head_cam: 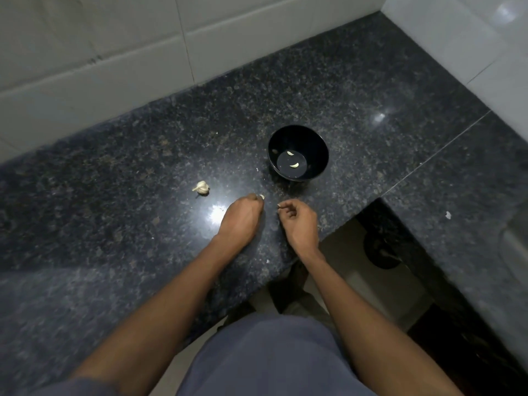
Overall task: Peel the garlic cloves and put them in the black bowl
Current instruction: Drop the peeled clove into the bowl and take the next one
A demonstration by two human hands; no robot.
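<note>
Garlic clove (261, 197) mostly hidden in left hand (241, 215) fingers; scrap at right hand (298, 220) fingertips too small to identify.

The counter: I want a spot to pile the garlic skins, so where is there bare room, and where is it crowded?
Bare granite counter lies left of the garlic bulb toward the tiled wall, and behind the black bowl up to the corner. It is tight between the bowl and both hands: left hand pinching a clove, right hand beside it.

A dark speckled granite counter (357, 90) is seen beneath and all around the grip. White wall tiles (94, 52) are seen beyond it, and a dark floor drain (381, 250) below, to its right.
</note>
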